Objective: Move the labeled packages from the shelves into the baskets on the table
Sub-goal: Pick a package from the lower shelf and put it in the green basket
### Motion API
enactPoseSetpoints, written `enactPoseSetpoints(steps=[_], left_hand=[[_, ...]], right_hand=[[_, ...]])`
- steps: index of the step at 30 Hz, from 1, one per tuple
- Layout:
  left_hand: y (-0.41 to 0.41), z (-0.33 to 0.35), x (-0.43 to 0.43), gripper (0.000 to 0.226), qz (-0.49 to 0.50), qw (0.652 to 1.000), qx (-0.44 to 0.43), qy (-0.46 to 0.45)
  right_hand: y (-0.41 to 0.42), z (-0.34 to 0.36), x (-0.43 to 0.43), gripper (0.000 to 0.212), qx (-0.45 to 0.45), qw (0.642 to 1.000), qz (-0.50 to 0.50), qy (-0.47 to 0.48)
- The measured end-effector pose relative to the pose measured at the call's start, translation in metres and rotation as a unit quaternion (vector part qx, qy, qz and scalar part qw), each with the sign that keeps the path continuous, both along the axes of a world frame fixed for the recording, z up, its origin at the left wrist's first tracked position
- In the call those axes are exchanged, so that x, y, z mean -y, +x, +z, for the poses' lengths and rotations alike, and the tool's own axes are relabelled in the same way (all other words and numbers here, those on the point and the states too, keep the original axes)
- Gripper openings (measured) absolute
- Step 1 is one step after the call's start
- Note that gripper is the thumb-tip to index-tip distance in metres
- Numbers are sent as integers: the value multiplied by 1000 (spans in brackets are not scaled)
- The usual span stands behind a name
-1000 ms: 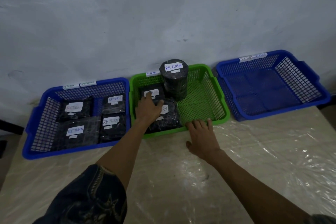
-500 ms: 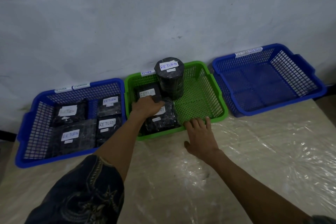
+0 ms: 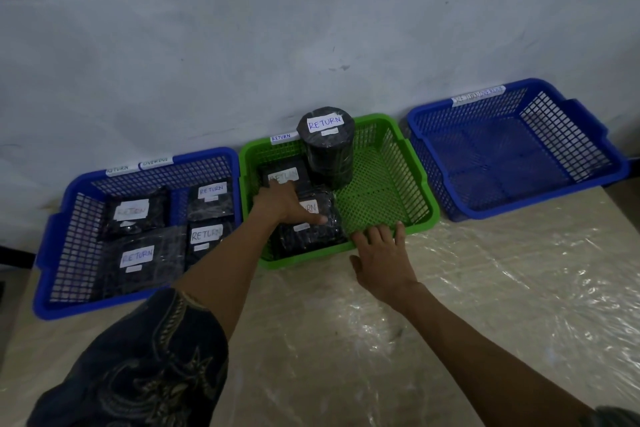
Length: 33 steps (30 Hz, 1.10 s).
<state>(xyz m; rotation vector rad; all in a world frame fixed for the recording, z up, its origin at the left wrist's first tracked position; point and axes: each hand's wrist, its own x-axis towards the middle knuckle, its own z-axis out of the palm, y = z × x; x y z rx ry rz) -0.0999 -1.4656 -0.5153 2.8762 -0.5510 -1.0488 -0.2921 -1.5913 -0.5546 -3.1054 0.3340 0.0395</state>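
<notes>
The green basket (image 3: 424, 198) in the middle holds a tall black cylinder package (image 3: 329, 152) labeled RETURN and two flat black packages. My left hand (image 3: 280, 204) lies inside it, palm down on the flat packages. Its fingers reach the rear package (image 3: 287, 177) and its thumb crosses the label of the front package (image 3: 311, 236). I see no closed grip. My right hand (image 3: 384, 260) rests flat on the table, fingertips at the basket's front rim, holding nothing.
The left blue basket (image 3: 45, 253) holds several flat black RETURN packages. The right blue basket (image 3: 519, 156) has nothing in it. All three stand against a grey wall on a table covered with crinkled clear plastic (image 3: 485, 305). No shelves are in view.
The view has shifted a little. My left hand stays on the flat packages, its thumb now stretched further across the front one. My right hand has hardly moved.
</notes>
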Motion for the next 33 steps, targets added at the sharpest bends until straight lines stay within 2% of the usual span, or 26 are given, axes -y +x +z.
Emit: enactPoseSetpoints(steps=[4,10,13,16,19,23,27,30,33], left_hand=[[-39,1,16,124,104,991,82,-4],[-61,-10,34,135,182,981,72,-12],[-61,-16,40,132,219,972,79,-24],[-62,-20,41,122,224,969,105,-22],[-50,-7,41,124,219,973,75,-9],[-21,11,33,140,196,980,8,11],[-14,-6,26,159,148,988,-14,50],[-20,-9,23,156,166,985,-16,40],[-34,-4,24,141,192,981,11,15]], right_hand=[[0,-1,0,42,-7,1000,2,3],[-1,1,-1,44,-10,1000,-8,-3],[0,2,-2,46,-14,1000,-16,-10],[0,1,-2,46,-17,1000,-16,-9],[0,0,-1,45,-29,999,-12,-15],[0,0,-3,43,-47,999,-12,-21],[0,1,-2,45,-58,998,-10,-30],[0,1,-1,45,-59,998,-6,-32],[-1,-1,-1,45,-50,998,-2,-30]])
